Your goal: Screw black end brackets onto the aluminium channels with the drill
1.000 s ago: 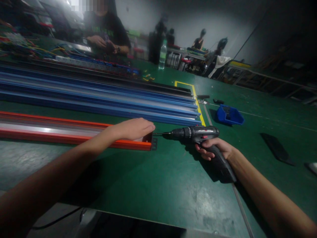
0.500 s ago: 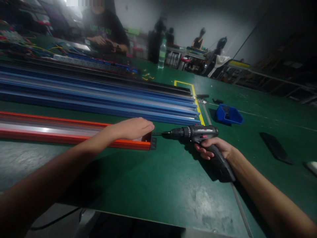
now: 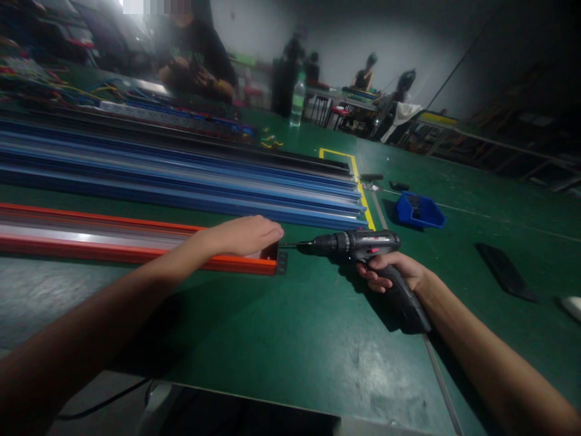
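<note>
My right hand (image 3: 394,272) is wrapped around the handle of a black cordless drill (image 3: 372,245). The drill lies level and points left, its long bit reaching the black end cap (image 3: 282,262) of an orange metal profile (image 3: 245,264). Over that same end, my left hand (image 3: 247,235) is closed, fingers together and curved down into the channel. Its fingertips are partly hidden, as is the exact spot where the bit meets the cap.
Several blue profiles (image 3: 227,188) lie behind the orange one on the green table (image 3: 272,339). A blue bin (image 3: 420,211) with dark parts stands right, near a black flat object (image 3: 506,271). A bottle (image 3: 297,103) and a seated person (image 3: 195,60) are farther back.
My hands, the drill and the orange profile hold almost the same place. Across the table, the person's hands have shifted slightly.
</note>
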Demonstrator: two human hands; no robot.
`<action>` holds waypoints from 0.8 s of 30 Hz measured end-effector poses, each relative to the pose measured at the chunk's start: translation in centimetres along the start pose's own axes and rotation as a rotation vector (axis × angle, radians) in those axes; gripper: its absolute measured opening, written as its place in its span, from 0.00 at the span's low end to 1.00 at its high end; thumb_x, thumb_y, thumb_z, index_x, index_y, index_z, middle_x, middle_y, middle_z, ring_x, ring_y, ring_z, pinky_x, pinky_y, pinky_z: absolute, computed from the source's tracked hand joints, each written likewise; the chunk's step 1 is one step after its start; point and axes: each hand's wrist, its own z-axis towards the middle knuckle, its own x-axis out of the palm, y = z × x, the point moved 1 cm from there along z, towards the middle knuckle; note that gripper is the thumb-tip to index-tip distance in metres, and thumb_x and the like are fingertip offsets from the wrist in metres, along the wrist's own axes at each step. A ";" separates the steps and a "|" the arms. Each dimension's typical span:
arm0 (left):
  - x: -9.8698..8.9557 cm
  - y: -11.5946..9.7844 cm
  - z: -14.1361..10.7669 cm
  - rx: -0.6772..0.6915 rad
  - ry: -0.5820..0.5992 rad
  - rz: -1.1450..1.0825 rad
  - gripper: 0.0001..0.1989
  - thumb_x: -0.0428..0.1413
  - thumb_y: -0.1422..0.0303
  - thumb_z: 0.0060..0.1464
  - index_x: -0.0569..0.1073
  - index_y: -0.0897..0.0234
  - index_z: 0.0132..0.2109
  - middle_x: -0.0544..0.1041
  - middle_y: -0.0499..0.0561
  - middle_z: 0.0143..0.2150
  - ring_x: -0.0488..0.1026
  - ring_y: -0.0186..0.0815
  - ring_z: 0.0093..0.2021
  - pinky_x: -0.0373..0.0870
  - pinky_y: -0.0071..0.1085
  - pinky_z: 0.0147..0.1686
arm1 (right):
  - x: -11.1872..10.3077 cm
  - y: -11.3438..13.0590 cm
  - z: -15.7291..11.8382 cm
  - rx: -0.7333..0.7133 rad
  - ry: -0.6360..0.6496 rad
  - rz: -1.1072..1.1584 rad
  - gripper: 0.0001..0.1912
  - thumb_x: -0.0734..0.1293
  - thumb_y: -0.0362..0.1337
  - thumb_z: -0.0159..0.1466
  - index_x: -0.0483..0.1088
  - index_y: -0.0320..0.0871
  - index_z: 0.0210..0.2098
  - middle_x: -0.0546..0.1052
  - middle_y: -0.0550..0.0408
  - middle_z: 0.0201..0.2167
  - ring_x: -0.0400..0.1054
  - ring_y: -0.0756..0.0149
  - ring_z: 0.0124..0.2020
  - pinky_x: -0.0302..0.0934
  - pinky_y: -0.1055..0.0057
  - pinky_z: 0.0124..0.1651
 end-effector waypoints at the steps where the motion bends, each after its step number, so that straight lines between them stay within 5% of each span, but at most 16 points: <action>1: 0.0 0.0 0.0 0.003 0.001 0.002 0.22 0.39 0.60 0.74 0.69 0.61 0.35 0.76 0.50 0.35 0.71 0.37 0.34 0.61 0.34 0.36 | 0.0 0.0 0.0 0.000 0.003 -0.001 0.10 0.72 0.32 0.63 0.79 0.30 0.42 0.77 0.54 0.29 0.64 0.78 0.18 0.71 0.75 0.30; 24: 0.4 0.6 0.0 0.079 -0.016 0.054 0.17 0.42 0.63 0.72 0.69 0.61 0.36 0.76 0.51 0.35 0.72 0.37 0.34 0.63 0.33 0.36 | -0.2 -0.1 -0.2 0.008 0.004 -0.005 0.09 0.71 0.32 0.64 0.78 0.31 0.41 0.76 0.55 0.29 0.64 0.78 0.19 0.70 0.75 0.30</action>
